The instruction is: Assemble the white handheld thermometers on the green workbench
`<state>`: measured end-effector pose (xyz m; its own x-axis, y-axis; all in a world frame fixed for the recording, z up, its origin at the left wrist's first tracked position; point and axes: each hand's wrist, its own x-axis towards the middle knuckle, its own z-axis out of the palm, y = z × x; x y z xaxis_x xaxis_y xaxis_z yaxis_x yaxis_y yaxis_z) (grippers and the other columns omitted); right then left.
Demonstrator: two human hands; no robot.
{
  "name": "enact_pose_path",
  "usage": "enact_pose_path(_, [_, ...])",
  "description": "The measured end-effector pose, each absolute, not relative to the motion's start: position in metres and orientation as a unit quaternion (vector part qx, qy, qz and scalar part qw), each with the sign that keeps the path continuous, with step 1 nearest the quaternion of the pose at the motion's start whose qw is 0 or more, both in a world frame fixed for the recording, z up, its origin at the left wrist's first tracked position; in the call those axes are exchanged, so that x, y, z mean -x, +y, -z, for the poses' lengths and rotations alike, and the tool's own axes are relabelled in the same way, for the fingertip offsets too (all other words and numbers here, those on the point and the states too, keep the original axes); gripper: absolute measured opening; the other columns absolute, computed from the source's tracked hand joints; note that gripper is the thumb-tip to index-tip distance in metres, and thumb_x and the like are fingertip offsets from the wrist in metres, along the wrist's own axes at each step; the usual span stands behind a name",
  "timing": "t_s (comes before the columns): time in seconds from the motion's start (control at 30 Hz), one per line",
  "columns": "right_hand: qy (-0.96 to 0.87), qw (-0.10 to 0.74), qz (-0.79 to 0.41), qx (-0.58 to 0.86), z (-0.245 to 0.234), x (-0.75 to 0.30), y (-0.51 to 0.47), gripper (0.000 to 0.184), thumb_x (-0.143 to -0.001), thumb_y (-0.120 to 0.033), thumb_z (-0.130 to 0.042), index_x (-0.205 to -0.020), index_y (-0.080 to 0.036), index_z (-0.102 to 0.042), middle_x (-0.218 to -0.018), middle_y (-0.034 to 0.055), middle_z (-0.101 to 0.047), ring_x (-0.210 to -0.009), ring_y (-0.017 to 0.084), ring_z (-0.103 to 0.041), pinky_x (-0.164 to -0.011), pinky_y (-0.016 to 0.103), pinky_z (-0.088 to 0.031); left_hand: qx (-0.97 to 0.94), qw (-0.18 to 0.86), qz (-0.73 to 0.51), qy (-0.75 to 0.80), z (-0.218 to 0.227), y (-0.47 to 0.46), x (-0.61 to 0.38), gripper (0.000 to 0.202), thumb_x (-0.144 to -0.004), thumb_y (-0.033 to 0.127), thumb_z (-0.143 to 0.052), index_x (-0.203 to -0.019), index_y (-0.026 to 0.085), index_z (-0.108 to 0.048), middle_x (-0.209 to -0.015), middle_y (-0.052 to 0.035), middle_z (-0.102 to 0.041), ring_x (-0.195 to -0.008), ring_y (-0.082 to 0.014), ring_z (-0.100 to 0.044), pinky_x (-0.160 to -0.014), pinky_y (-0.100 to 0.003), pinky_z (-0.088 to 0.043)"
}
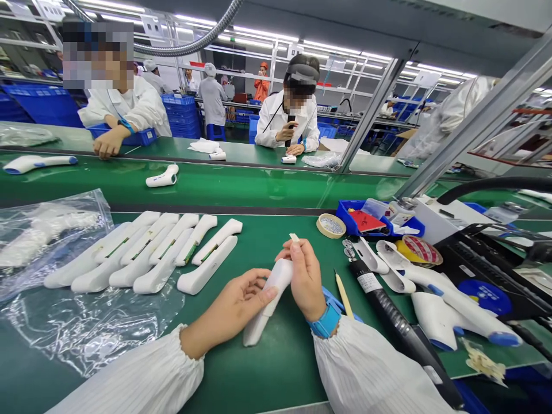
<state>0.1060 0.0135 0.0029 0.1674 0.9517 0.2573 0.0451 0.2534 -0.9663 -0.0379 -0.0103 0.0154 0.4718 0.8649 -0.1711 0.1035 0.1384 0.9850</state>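
My left hand [235, 305] curls around the middle of a white plastic thermometer shell [266, 305] that rests slanted on the green bench mat [267, 356]. My right hand [304, 276] grips the shell's upper end and pinches a small white piece [294, 237] between thumb and fingertips. A blue wristband [325, 321] sits on my right wrist. To the left lies a row of several matching white shells [146, 253].
Clear plastic bags [52, 241] lie at the left. On the right are a tape roll [330, 225], a blue tray [366, 221], a black electric screwdriver [397, 322], assembled thermometers [448, 299] and a wooden stick [344, 294]. Beyond the green conveyor [241, 184], two people in white coats work.
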Motion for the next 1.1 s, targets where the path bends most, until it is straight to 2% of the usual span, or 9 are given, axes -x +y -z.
enact_pose_path(0.1, [-0.565, 0.558, -0.356, 0.492, -0.004, -0.107, 0.012, 0.027, -0.089, -0.042, -0.035, -0.081, -0.021, -0.049, -0.061, -0.0023, -0.054, -0.051, 0.011, -0.048, -0.051, 0.023, -0.039, -0.588, 0.633, -0.284, 0.416, -0.02, -0.007, 0.041, 0.041, -0.076, 0.038, -0.059, -0.109, 0.016, -0.055, -0.087, -0.0048, -0.061, -0.077, -0.0155, -0.056, -0.071, -0.028, -0.045])
enact_pose_path(0.27, [-0.616, 0.515, -0.311, 0.509, -0.009, -0.107, 0.01, 0.025, -0.089, -0.039, -0.037, -0.08, -0.021, -0.05, -0.061, -0.0029, -0.052, -0.053, 0.01, -0.046, -0.051, 0.022, -0.037, -0.603, 0.618, -0.252, 0.438, -0.025, -0.002, 0.044, 0.044, -0.075, 0.034, -0.059, -0.115, 0.016, -0.053, -0.077, -0.0021, -0.063, -0.068, -0.0135, -0.057, -0.066, -0.027, -0.046])
enact_pose_path(0.57, [-0.637, 0.485, -0.318, 0.508, -0.014, -0.109, 0.011, 0.021, -0.086, -0.041, -0.043, -0.081, -0.022, -0.049, -0.057, -0.0047, -0.048, -0.052, 0.011, -0.046, -0.049, 0.021, -0.035, -0.648, 0.587, -0.201, 0.442, -0.032, 0.005, 0.044, 0.039, -0.073, 0.029, -0.056, -0.11, 0.016, -0.057, -0.077, -0.0023, -0.066, -0.07, -0.0157, -0.059, -0.064, -0.025, -0.046])
enact_pose_path(0.87, [-0.653, 0.472, -0.313, 0.503, -0.015, -0.108, 0.009, 0.017, -0.086, -0.038, -0.043, -0.083, -0.023, -0.049, -0.054, -0.0056, -0.047, -0.051, 0.011, -0.046, -0.051, 0.022, -0.034, -0.666, 0.582, -0.179, 0.432, -0.036, 0.009, 0.044, 0.018, -0.07, 0.023, -0.055, -0.086, 0.016, -0.056, -0.07, 0.001, -0.059, -0.063, -0.0132, -0.053, -0.058, -0.023, -0.04])
enact_pose_path(1.1, [-0.651, 0.474, -0.31, 0.505, -0.01, -0.108, 0.01, 0.013, -0.087, -0.035, -0.042, -0.09, -0.024, -0.048, -0.052, -0.0065, -0.048, -0.047, 0.011, -0.044, -0.049, 0.022, -0.034, -0.653, 0.605, -0.214, 0.403, -0.03, 0.006, 0.04, 0.012, -0.069, 0.015, -0.05, -0.081, 0.017, -0.053, -0.069, 0.0029, -0.054, -0.064, -0.0118, -0.052, -0.062, -0.024, -0.041])
